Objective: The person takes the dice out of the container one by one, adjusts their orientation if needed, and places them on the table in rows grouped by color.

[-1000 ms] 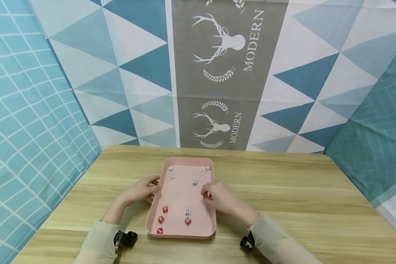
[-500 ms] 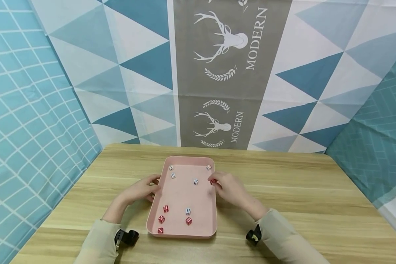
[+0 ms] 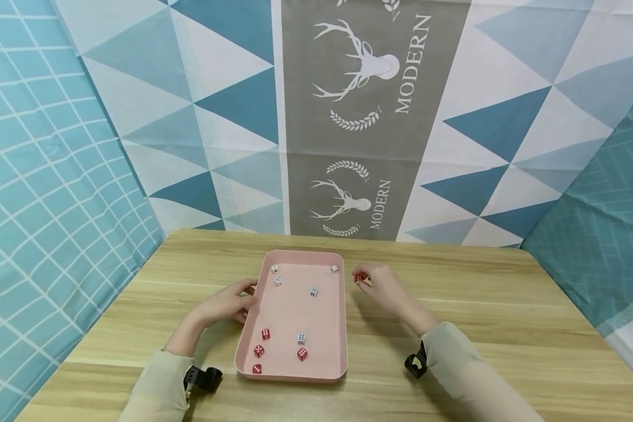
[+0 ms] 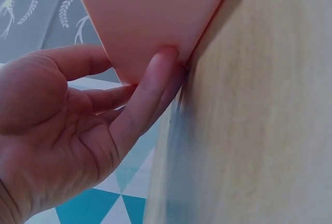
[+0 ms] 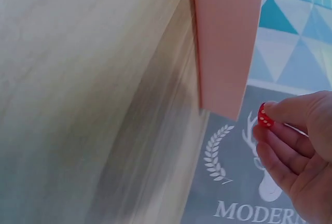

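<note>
A shallow pink tray (image 3: 285, 313) lies on the table with several red and white dice inside. My left hand (image 3: 227, 303) holds its left side; in the left wrist view the thumb reaches the rim and the fingers (image 4: 158, 73) rest against the outer wall. Just outside the tray's right edge, my right hand (image 3: 382, 287) pinches a red die (image 5: 266, 116) between thumb and fingers, above the table. In the tray, red dice such as one die (image 3: 265, 334) sit toward the near side, and white dice such as another (image 3: 313, 291) lie mostly toward the far side.
The wood-grain table (image 3: 485, 334) extends on both sides of the tray. A printed backdrop (image 3: 343, 117) hangs behind its far edge, and a blue grid cloth (image 3: 58, 176) stands along the left. Black straps (image 3: 415, 363) are worn at both wrists.
My right hand has carried the red die from above the tray's right part, over the rim, to the far right outside it. The left hand stays on the tray.
</note>
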The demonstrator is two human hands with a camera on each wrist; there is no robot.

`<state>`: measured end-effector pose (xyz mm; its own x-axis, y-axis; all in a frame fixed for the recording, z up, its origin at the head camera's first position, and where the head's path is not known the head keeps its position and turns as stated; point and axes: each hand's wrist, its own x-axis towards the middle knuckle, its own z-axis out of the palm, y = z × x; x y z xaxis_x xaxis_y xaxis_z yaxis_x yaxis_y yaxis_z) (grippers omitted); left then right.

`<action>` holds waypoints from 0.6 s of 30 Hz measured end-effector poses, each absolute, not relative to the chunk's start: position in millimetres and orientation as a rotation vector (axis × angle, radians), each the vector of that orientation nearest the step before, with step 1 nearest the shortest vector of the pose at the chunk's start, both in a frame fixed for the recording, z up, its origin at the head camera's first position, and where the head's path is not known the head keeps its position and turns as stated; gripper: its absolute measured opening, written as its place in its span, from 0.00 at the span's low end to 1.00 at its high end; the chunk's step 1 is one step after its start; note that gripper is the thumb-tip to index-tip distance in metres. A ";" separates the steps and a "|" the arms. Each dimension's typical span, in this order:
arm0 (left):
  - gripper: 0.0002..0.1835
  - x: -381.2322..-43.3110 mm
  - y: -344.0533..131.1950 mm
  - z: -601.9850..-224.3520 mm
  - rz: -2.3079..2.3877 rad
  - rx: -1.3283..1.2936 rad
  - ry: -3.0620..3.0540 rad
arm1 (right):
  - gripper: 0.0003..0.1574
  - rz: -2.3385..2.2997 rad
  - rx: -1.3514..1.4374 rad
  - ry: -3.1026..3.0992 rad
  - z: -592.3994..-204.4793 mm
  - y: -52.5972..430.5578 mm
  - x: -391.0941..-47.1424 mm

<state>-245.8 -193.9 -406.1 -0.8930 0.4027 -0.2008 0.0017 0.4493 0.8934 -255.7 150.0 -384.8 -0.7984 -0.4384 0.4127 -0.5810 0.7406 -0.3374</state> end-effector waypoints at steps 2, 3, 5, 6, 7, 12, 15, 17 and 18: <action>0.27 -246.2 -193.6 -405.8 1.431 0.337 2.318 | 0.08 0.676 0.788 -2.656 -385.1 151.9 -258.9; 0.27 -246.2 -193.3 -405.6 1.428 0.334 2.321 | 0.09 0.674 0.790 -2.663 -385.3 152.6 -260.4; 0.27 -245.7 -192.8 -405.4 1.422 0.328 2.333 | 0.11 0.677 0.786 -2.684 -387.3 154.1 -263.9; 0.27 -245.4 -192.4 -405.2 1.419 0.326 2.339 | 0.11 0.683 0.783 -2.694 -388.1 154.8 -265.4; 0.27 -245.2 -192.0 -405.0 1.417 0.322 2.346 | 0.11 0.682 0.781 -2.702 -389.1 155.4 -266.9; 0.27 -245.0 -190.9 -405.2 1.414 0.303 2.359 | 0.10 0.653 0.779 -2.724 -394.4 158.5 -274.1; 0.26 -245.6 -191.2 -406.1 1.413 0.303 2.355 | 0.08 0.618 0.794 -2.724 -398.1 160.4 -278.8; 0.26 -246.0 -191.7 -406.6 1.413 0.305 2.351 | 0.08 0.609 0.796 -2.728 -400.1 161.3 -281.4; 0.26 -246.1 -191.9 -406.8 1.413 0.308 2.348 | 0.07 0.604 0.797 -2.729 -401.0 161.6 -282.5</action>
<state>-246.1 -191.9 -406.8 -0.9032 0.3752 -0.2082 -0.0083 0.4698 0.8827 -282.5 161.6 -401.0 -0.8243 -0.4592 0.3312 -0.5561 0.7666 -0.3211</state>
